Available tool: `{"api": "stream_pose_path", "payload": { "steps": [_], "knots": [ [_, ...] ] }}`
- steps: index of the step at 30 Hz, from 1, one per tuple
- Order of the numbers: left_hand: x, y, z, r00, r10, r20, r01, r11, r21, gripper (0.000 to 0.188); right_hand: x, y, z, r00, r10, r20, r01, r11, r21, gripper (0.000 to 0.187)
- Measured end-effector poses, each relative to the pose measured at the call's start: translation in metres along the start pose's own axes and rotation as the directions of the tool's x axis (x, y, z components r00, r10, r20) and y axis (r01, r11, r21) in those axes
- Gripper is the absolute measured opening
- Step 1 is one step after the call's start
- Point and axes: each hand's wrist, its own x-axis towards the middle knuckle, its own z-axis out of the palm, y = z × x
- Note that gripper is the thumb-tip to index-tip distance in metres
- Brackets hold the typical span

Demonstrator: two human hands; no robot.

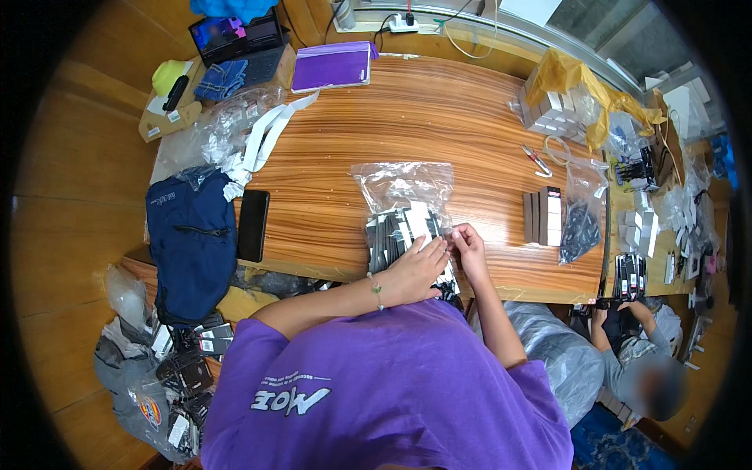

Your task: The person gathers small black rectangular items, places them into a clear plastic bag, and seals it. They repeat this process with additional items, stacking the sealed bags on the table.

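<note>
A clear plastic bag (401, 178) lies at the table's front edge, its see-through mouth pointing away from me. Black-and-white flat packs (385, 239) fill its nearer half, standing in a tight row. My left hand (417, 272) rests flat across them, fingers stretched out over the near right part of the bag. At the bag's right side, my right hand (471, 249) has thumb and forefinger pinched together on the plastic edge; the fingertips show only small.
On the left are a dark phone (253, 225), a navy backpack (193, 243) and crumpled plastic. A purple notebook (332, 66) lies farther back. To the right stand small boxes (550, 215), beside a bag of black parts (580, 227). Another person (646, 376) sits at far right.
</note>
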Motion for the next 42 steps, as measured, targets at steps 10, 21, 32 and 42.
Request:
{"api": "stream_pose_path", "payload": {
  "steps": [10,21,32,42],
  "knots": [
    [0.0,-0.008,-0.003,0.995,-0.03,-0.091,0.032,0.999,0.018,0.074,-0.005,-0.01,-0.003,0.985,0.146,0.092,-0.123,0.968,-0.218,0.004],
    [-0.02,-0.012,-0.033,0.99,0.006,-0.139,-0.048,0.951,-0.305,0.068,-0.017,0.005,0.0,0.99,-0.137,0.018,0.134,0.922,-0.362,0.004],
    [-0.081,-0.066,0.063,0.758,-0.583,-0.292,0.059,0.507,-0.86,0.072,-0.027,0.025,0.021,0.961,-0.159,-0.227,0.152,0.987,-0.049,0.003],
    [-0.025,-0.08,0.036,0.537,-0.79,-0.297,-0.063,0.313,-0.948,0.051,0.012,-0.005,0.044,0.909,0.281,-0.308,-0.095,0.859,0.504,0.01]
  ]
}}
